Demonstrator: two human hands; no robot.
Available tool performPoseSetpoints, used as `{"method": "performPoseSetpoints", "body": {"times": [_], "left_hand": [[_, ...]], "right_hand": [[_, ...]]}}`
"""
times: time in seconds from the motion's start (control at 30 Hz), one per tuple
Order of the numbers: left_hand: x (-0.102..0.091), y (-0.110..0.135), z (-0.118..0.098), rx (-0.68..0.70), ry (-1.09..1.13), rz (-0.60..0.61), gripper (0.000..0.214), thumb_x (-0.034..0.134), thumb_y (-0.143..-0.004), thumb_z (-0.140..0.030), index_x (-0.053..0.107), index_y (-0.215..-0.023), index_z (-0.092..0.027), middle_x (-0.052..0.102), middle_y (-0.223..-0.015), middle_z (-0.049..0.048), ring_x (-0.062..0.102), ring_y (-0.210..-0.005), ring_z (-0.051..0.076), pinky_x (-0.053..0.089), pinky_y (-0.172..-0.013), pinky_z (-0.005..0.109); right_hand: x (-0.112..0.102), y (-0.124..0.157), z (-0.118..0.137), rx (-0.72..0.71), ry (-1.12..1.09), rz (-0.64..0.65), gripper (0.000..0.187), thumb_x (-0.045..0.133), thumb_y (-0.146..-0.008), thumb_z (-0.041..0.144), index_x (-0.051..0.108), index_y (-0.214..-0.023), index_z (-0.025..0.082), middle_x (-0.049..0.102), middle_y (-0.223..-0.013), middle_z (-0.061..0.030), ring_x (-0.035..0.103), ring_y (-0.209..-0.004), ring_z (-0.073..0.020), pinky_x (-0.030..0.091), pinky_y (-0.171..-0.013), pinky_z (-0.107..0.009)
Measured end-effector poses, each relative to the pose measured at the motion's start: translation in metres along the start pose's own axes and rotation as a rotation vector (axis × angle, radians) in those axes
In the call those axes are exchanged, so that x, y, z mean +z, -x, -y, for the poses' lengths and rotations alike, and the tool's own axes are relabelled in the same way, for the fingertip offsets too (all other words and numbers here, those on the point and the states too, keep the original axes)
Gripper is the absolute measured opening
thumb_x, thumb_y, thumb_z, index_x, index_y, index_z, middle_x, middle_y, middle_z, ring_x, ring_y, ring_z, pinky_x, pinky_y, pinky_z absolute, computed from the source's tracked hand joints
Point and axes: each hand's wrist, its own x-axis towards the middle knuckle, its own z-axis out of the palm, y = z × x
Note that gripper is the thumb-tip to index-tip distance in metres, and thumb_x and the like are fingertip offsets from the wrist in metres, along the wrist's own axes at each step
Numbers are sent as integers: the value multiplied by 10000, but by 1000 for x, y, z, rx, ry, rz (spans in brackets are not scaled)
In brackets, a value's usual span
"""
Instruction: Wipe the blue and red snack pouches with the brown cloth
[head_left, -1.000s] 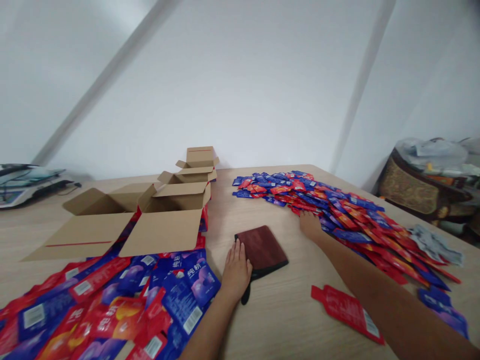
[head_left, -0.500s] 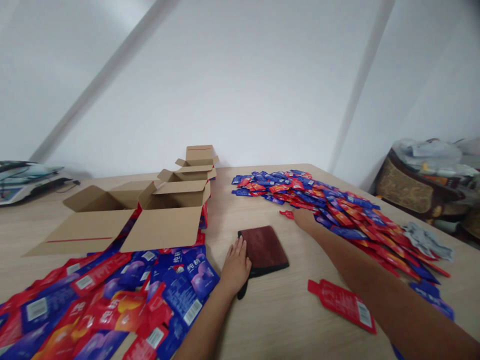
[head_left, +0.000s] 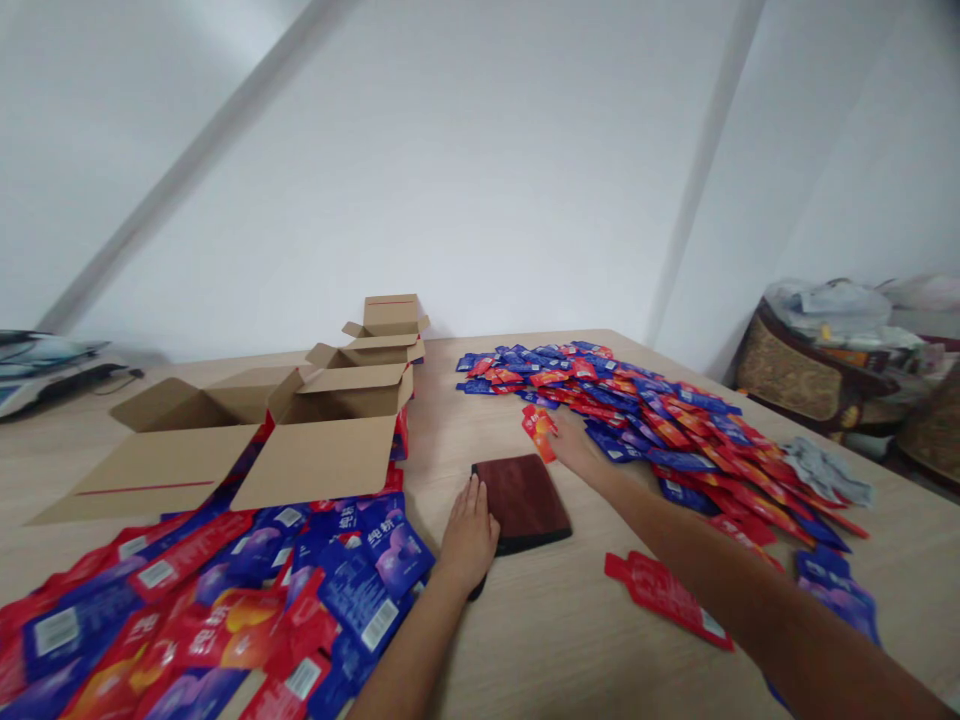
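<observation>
Your left hand [head_left: 470,530] lies flat with its fingers over the near left edge of a dark brown cloth [head_left: 519,500] on the pale wooden table [head_left: 525,645], while your right hand [head_left: 574,447] grips an orange-and-red pouch [head_left: 537,430] just beyond it, beside a long heap of red and blue pouches [head_left: 637,400]. To your left, open cardboard boxes [head_left: 322,455] stand behind another spread of pouches [head_left: 247,610], and on your right a single red pouch [head_left: 664,595] lies below your forearm, with a crumpled grey cloth [head_left: 825,470] at the heap's far right end.
</observation>
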Motion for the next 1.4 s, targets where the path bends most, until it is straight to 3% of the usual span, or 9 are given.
{"method": "performPoseSetpoints", "body": {"times": [0.13, 0.3, 0.4, 0.63, 0.8, 1.0, 1.13, 1.27, 1.4], "left_hand": [[-1, 0, 0, 9, 8, 4, 538, 336, -817, -164, 335, -1329, 0, 300, -1426, 224, 264, -1336, 262, 304, -1067, 451], [-5, 0, -4, -4, -24, 12, 550, 343, -806, -159, 336, -1330, 5, 304, -1426, 220, 269, -1334, 261, 295, -1070, 444], [-6, 1, -6, -16, -60, 13, 543, 327, -816, -165, 341, -1330, 8, 314, -1422, 214, 267, -1335, 258, 279, -1078, 444], [-7, 1, -5, -19, -76, 49, 545, 325, -827, -190, 338, -1333, 10, 300, -1430, 213, 259, -1340, 259, 262, -1084, 439], [-9, 3, -6, -47, -92, 64, 533, 317, -835, -198, 345, -1336, -20, 312, -1433, 188, 268, -1339, 246, 253, -1085, 438], [-11, 4, -10, -65, -114, 56, 539, 301, -850, -218, 337, -1348, -13, 297, -1442, 180, 274, -1337, 243, 237, -1092, 409], [-9, 2, -11, -86, -136, 55, 543, 310, -845, -220, 346, -1344, -7, 301, -1437, 187, 288, -1330, 252, 241, -1088, 409], [-8, 2, -11, -82, -156, 57, 542, 309, -843, -200, 334, -1349, -7, 295, -1441, 187, 276, -1335, 250, 239, -1088, 413], [-9, 3, -10, -52, -163, 62, 548, 319, -841, -188, 309, -1365, -27, 280, -1449, 179, 258, -1342, 252, 243, -1086, 425]], "right_hand": [[15, 25, 39, -93, -91, 43, 369, 341, -889, 251, 551, -1183, 174, 639, -1095, -88, 582, -1009, -205, 431, -875, -352], [43, 60, 71, -335, 81, 42, 479, 315, -916, 315, 368, -1369, 168, 311, -1450, -100, 203, -1352, -220, 165, -1085, -435], [58, 66, 75, -383, 141, 72, 494, 284, -926, 301, 357, -1372, 101, 261, -1465, -115, 136, -1370, -200, 117, -1111, -401], [60, 69, 56, -381, 136, 58, 513, 272, -928, 323, 368, -1362, 66, 273, -1453, -147, 171, -1362, -217, 155, -1108, -412], [48, 72, 36, -374, 147, 122, 546, 320, -824, 93, 363, -1369, 98, 320, -1440, -124, 260, -1333, -186, 226, -1086, -369], [9, 68, 12, -155, 192, 116, 690, 359, -736, 2, 280, -1408, 136, 495, -1297, -157, 486, -1163, -220, 372, -959, -342], [-17, 48, 14, -8, -63, 8, 660, 373, -755, 58, 277, -1403, 142, 537, -1248, -140, 514, -1126, -219, 390, -942, -342], [1, 36, 41, 12, -333, 37, 610, 333, -779, 92, 318, -1385, 157, 561, -1243, -82, 498, -1146, -184, 379, -972, -344], [42, 53, 72, -170, -69, 43, 532, 304, -848, 173, 349, -1372, 92, 386, -1403, -127, 329, -1295, -213, 274, -1052, -379]]}}
